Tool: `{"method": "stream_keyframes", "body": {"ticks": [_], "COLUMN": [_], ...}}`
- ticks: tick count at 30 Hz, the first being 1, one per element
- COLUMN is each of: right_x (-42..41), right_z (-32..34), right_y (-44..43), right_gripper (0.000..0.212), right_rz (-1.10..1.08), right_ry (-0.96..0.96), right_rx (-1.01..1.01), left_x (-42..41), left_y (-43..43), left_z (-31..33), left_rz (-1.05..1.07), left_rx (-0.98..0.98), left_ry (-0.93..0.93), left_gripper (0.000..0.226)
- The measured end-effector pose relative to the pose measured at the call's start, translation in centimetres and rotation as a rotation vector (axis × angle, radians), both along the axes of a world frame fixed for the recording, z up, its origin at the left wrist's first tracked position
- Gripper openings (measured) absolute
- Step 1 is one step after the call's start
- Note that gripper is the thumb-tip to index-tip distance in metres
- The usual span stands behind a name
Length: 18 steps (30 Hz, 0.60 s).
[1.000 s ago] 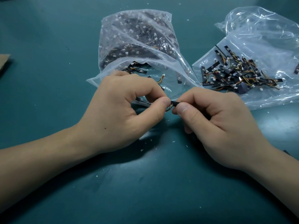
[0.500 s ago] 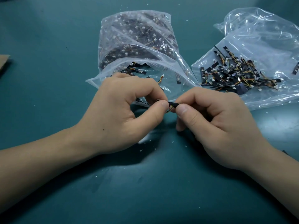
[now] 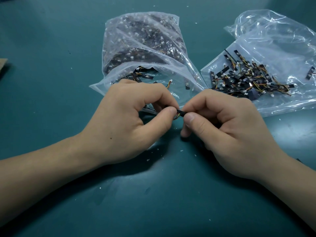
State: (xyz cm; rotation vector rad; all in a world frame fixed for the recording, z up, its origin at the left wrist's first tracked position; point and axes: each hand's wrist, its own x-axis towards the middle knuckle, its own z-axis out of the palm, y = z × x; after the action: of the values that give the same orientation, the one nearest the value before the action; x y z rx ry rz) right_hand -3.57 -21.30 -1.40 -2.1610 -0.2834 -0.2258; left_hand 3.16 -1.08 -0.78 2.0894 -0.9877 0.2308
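Your left hand (image 3: 130,124) and right hand (image 3: 227,134) each pinch one end of a black strip (image 3: 180,113), grip closed tight; its long axis runs left to right

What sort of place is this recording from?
Probably an electronics assembly bench: a teal mat, a stuffed clear bag and an open bag of small wired black boards, left hand and right hand pinching one board.
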Motion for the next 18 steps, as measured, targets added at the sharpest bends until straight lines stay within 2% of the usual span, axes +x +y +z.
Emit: {"method": "stream_keyframes", "body": {"ticks": [18], "right_x": [0.06], "right_z": [-0.13], "right_y": [0.13], "right_gripper": [0.004], "right_rz": [-0.012], "right_ry": [-0.029], "right_rx": [-0.051], "left_x": [-0.14], "left_y": [-0.09], "left_z": [0.04], "left_rz": [0.041], "left_rx": [0.024], "left_ry": [0.003], "left_gripper": [0.006]}}
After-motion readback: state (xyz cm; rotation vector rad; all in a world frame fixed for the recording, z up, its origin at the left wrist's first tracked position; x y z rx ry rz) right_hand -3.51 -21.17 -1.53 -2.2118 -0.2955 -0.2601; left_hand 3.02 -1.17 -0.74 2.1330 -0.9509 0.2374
